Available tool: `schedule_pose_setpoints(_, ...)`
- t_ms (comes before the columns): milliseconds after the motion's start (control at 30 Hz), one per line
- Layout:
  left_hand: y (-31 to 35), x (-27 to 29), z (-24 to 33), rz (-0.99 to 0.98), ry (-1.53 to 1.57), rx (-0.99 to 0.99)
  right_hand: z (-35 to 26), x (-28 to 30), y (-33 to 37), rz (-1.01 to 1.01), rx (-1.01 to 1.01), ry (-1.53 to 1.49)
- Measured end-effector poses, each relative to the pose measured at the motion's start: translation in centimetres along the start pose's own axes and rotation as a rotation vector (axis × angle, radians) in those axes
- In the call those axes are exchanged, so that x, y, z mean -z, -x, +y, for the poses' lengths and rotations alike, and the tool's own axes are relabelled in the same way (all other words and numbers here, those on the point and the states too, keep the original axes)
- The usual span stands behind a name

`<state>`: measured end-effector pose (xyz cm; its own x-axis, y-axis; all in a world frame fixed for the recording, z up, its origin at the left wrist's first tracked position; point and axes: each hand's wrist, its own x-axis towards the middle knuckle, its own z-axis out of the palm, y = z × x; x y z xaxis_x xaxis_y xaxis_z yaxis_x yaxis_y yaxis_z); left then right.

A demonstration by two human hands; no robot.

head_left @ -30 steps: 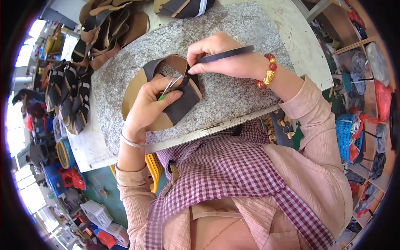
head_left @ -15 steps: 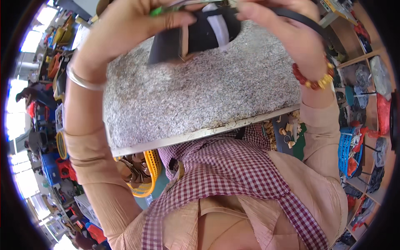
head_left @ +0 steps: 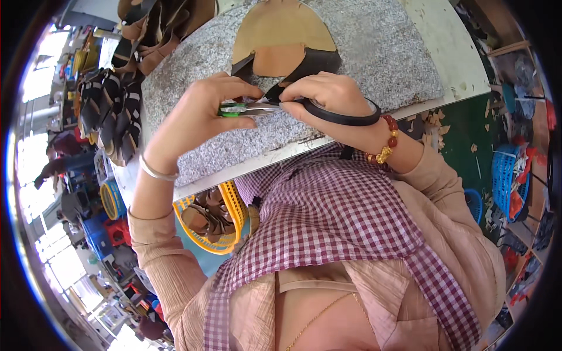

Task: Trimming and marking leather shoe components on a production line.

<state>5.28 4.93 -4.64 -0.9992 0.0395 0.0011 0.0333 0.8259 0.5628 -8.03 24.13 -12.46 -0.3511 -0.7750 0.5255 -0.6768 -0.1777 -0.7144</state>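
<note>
A tan-and-black leather shoe upper [head_left: 282,35] lies on the speckled stone slab [head_left: 374,58], its black straps pointing toward my hands. My left hand [head_left: 208,105] is closed on small green-handled snips [head_left: 234,109], their metal blades pointing right toward my other hand's fingertips. My right hand [head_left: 331,96] pinches the end of a black strip [head_left: 348,120], which curves in a loop over the back of the hand. Where the blade tips, the fingertips and the upper's dark strap come together, I cannot tell exactly what touches what.
Brown shoe uppers [head_left: 158,29] are piled at the far left of the table, and black ones [head_left: 108,111] hang at its left edge. A yellow basket [head_left: 237,213] with brown pieces stands below the front edge. Blue baskets [head_left: 509,181] are at the right.
Both hands have come down nearer to my body from the far side of the slab. The upper, earlier lifted between my hands, now lies flat with its tan side up.
</note>
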Motion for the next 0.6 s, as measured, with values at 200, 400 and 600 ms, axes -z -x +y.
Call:
schedule_pose_setpoints(200,0.2,-2.0,0.5,0.047,-0.002,0.227,0.4,-0.2,0.3,0.088,0.066,0.160)
schedule_pose_setpoints(400,0.6,-2.0,-0.4,0.014,0.057,0.164,0.7,2.3,0.0,0.007,-0.029,0.097)
schedule_pose_setpoints(600,-0.2,-1.8,1.0,-0.003,0.176,0.112,1.6,1.7,-0.1,0.043,0.021,0.103)
